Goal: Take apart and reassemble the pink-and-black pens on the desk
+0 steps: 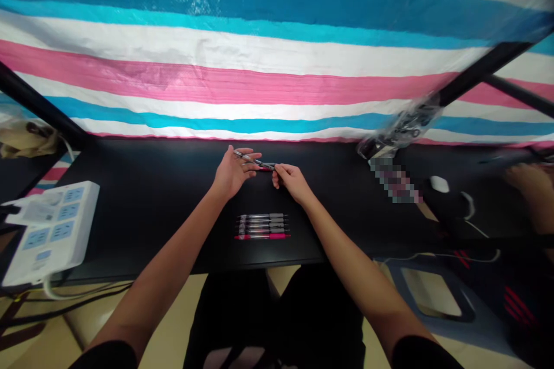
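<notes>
A smooth plastic sheet (277,89) with wide blue, pink and white stripes hangs like a wall behind a flat, matte black desk (151,202). Above the desk are two bare hands. The left hand (231,172) has its fingers spread apart, palm turned inward, and slim pens (267,166) lie across these fingers. The right hand (292,180) has its thumb and fingertips closed together on the other end of the same pens; their exact number I cannot tell. Nearer to the body than this grip, a neat row of pens (266,226) lies side by side, clear barrels with grey parts, the nearest one pink. Far left of the grip stands a boxy white power strip (80,230); well to the right, a rounded white mouse (440,184).
</notes>
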The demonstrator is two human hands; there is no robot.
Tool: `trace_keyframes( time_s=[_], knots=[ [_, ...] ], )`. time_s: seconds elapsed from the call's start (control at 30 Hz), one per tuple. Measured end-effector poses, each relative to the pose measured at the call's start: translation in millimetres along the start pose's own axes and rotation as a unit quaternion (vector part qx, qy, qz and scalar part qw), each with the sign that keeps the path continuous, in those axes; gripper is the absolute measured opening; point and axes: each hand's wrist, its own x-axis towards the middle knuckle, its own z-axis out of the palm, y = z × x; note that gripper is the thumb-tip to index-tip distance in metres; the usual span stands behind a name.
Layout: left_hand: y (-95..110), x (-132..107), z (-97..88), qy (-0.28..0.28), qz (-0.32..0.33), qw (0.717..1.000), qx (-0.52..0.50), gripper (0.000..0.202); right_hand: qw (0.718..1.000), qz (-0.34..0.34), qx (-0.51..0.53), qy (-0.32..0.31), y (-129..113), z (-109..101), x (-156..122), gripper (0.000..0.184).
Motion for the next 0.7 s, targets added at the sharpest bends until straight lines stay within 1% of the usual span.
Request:
trace_keyframes(
  time_s=[0.07,0.1,0.2,0.3,0.4,0.5,0.6,0.7],
  knots=[
    [-1,-4,5.4,-0.028,-0.041,0.996,-0.073,0.05,1.0,-0.001,-0.015,-0.011,4,2,1,0.053],
    [-1,-5,7.0,-0.038,-0.049,0.993,-0.106,0.05,1.0,0.0,-0.022,-0.015,5,2,1,0.053],
    [-1,-8,8.1,-0.041,-0.047,0.983,-0.172,0.046,0.999,-0.003,-0.038,-0.017,4,3,0,0.053],
    [0,-9,5.3,-0.036,-0.034,0.98,-0.192,0.046,0.998,-0.02,-0.056,-0.014,-2,3,-1,0.051],
    [1,-9,1.5,-0.033,-0.02,0.981,-0.191,0.049,0.996,-0.044,-0.075,-0.01,-8,2,-2,0.047],
    [3,-8,-1.5,-0.005,0.002,0.987,-0.159,0.045,0.997,-0.049,-0.058,0.004,-10,-3,-1,0.044],
    [4,-7,-3.3,0.026,0.027,0.995,-0.092,0.043,0.997,-0.039,-0.041,0.043,-10,-12,2,0.042],
    [4,-6,-4.3,0.028,0.05,0.997,-0.043,0.047,0.993,-0.034,-0.07,0.085,-10,-23,6,0.04]
  ],
)
